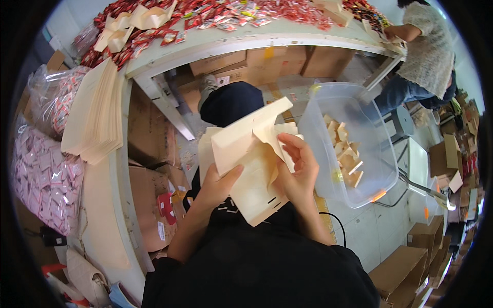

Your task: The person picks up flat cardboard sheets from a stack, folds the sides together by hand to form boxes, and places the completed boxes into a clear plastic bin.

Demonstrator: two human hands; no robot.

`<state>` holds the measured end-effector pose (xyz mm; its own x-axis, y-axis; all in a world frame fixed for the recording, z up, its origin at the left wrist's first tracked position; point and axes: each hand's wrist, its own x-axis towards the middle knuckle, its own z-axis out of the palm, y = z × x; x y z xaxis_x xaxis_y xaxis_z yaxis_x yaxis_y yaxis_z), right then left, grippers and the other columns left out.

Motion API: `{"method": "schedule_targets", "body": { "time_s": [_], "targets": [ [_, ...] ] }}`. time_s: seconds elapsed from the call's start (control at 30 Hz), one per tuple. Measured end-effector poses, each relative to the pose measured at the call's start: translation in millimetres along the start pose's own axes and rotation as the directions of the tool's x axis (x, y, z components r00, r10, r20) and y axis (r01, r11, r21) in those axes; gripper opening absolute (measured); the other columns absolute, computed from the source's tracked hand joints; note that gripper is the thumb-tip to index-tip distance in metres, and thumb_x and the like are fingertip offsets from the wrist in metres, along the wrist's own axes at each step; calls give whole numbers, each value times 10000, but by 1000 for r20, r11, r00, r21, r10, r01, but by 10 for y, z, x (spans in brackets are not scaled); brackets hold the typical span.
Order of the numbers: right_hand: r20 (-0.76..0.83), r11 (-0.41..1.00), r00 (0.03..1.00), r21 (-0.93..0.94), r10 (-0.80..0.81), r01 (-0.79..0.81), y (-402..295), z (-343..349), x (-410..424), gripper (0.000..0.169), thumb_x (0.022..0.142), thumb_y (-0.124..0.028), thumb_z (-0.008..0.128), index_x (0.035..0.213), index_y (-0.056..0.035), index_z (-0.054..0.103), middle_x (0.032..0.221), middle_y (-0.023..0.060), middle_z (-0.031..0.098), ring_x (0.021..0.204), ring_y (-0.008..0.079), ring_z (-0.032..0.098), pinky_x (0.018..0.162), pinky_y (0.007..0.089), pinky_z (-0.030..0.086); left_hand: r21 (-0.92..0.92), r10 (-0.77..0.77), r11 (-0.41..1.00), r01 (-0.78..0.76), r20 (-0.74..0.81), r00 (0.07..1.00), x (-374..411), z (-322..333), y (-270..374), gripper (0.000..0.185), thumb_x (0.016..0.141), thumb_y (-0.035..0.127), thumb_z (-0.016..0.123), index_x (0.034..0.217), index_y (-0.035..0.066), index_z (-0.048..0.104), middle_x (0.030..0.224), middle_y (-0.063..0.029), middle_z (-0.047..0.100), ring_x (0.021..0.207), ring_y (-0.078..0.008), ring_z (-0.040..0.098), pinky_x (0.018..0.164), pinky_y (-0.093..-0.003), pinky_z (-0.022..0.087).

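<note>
Over my lap I hold a partly folded cream paperboard blank, with two dark slots near its lower right edge. My left hand grips its left side, thumb lying on the upper face. On the right, my right hand pinches a bent flap between thumb and fingers. A long folded edge strip stands up along the far side. More cream sheets show behind the blank, resting around my lap; how many is hidden.
A clear plastic bin with several folded cream pieces stands right. Ahead, a white table carries small packets. A stack of blanks and bagged packets lie left. Another person stands far right; cartons sit below.
</note>
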<state>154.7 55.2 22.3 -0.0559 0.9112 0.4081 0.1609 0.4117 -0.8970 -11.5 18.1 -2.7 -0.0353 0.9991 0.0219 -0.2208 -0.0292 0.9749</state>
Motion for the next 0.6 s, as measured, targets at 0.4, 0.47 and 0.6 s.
{"method": "schedule_targets", "body": {
  "time_s": [0.4, 0.47, 0.6],
  "targets": [
    [404, 970, 912, -189, -67, 155, -160, 381, -151, 602, 831, -126, 468, 1284, 107, 148, 1260, 334, 239, 1180, 449, 257, 1001, 409, 221, 428, 268, 882, -197, -111, 957, -4, 64, -23, 225, 814, 100, 528, 986, -43, 556, 900, -151, 613, 854, -197, 588, 719, -296, 449],
    [403, 979, 914, -168, -41, 118, -149, 366, -154, 584, 830, -128, 471, 1289, 85, 180, 1241, 307, 279, 1152, 421, 300, 982, 391, 249, 525, 341, 811, -257, -67, 938, -7, 132, 68, 240, 777, 71, 552, 988, -44, 554, 906, -168, 606, 841, -261, 597, 717, -324, 449],
    [333, 991, 936, -34, -114, 133, -155, 288, -138, 459, 824, -136, 491, 1219, 38, 334, 1126, 245, 422, 1028, 358, 426, 881, 366, 344, 654, 541, 628, -422, 23, 841, -93, 141, 138, 251, 777, 72, 543, 1003, -38, 548, 951, -188, 575, 896, -328, 560, 770, -354, 430]
  ]
}}
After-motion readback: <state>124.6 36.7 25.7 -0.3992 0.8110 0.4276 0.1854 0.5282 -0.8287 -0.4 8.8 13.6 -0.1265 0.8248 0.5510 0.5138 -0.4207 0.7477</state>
